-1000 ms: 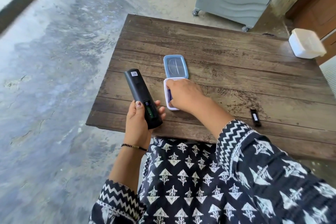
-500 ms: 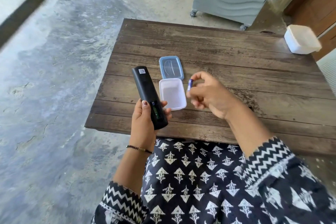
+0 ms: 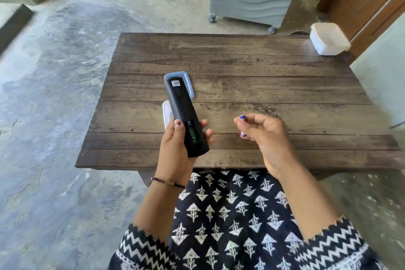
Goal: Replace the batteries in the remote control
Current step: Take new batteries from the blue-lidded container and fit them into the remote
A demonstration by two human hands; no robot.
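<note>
Your wooden worktop (image 3: 263, 76) fills the middle of the frame, with a white tub (image 3: 328, 38) at its upper right corner. Your left hand (image 3: 177, 149), centre-left, is wrapped around the lower end of the black remote control (image 3: 183, 109), held back up with its battery bay open and greenish inside. Behind the remote, on the worktop, a blue-rimmed lid (image 3: 189, 84) and a small white container (image 3: 167, 114) peek out. Your right hand (image 3: 263, 131), right of centre and apart from the remote, pinches a blue-and-white battery (image 3: 242, 117) in curled fingers.
</note>
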